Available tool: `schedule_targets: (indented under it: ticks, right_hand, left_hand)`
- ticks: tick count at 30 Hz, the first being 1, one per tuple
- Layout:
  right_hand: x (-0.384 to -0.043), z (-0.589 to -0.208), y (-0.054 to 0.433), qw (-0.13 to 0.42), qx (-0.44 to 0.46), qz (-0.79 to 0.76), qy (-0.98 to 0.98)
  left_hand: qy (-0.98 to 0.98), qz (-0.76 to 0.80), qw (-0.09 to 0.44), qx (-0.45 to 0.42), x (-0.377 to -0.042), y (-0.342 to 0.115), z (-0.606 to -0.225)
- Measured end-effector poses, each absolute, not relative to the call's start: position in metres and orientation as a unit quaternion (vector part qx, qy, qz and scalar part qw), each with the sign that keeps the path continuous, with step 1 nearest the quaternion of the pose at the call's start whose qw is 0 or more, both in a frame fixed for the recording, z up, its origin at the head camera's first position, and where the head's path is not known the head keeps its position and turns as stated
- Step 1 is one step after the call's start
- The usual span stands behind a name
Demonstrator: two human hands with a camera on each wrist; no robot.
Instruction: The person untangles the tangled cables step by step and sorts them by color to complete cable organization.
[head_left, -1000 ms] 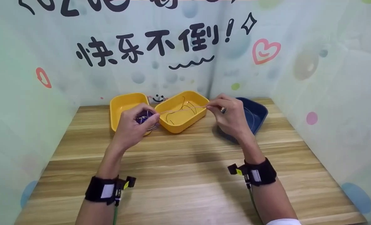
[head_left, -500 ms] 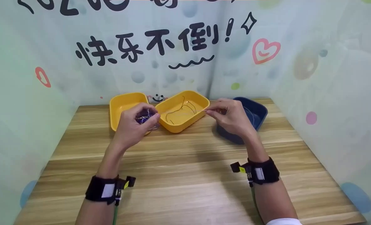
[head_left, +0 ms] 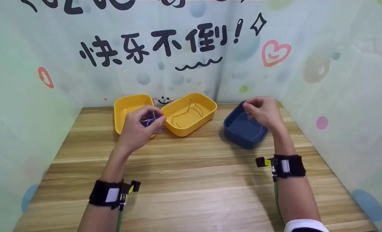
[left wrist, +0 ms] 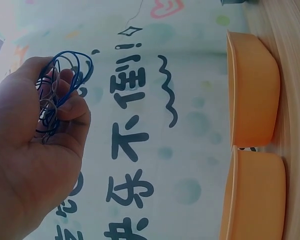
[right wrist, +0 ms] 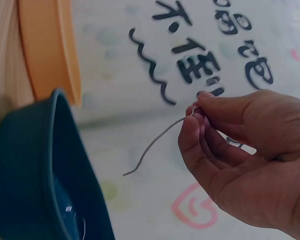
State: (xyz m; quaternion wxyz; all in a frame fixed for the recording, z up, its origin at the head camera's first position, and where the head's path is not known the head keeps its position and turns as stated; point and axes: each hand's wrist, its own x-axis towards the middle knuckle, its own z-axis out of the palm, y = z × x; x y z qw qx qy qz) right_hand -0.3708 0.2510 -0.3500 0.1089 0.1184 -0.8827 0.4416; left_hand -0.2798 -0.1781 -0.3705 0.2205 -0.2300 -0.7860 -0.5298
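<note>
My left hand [head_left: 133, 130] holds a tangled bundle of blue and white wires [head_left: 149, 121] in curled fingers, in front of the left yellow bin. Loops of blue wire stick out past the fingertips in the left wrist view. Over the navy bin [head_left: 239, 140], my right hand [head_left: 265, 112] pinches one thin pale wire [right wrist: 152, 144] between thumb and forefinger. The free end of that wire hangs out with a slight bend at its tip. A pale wire [head_left: 261, 130] shows inside the navy bin.
The middle yellow bin [head_left: 189, 129] has several dark wires [head_left: 179, 114] on its floor. Beside it stands the left yellow bin [head_left: 121, 104], partly hidden by my left hand. A printed curtain [head_left: 139, 77] closes off the wooden table [head_left: 178, 180] at the back and sides.
A wire stretched between both hands one second ago; now it is off the bundle and in my right hand, which has moved right over the navy bin. My left hand stays nearly still.
</note>
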Motion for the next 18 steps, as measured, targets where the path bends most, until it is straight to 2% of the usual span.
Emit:
schedule_targets:
  ticks: [9, 18]
  right_hand:
    - [-0.396, -0.380, 0.277, 0.058, 0.010, 0.490, -0.870]
    - [-0.400, -0.394, 0.280, 0.011, -0.034, 0.393, -0.919]
  left_hand:
    - [-0.790, -0.527, 0.213, -0.232, -0.280, -0.176, -0.372]
    - [-0.793, -0.527, 0.205, -0.226, -0.279, -0.174, -0.372]
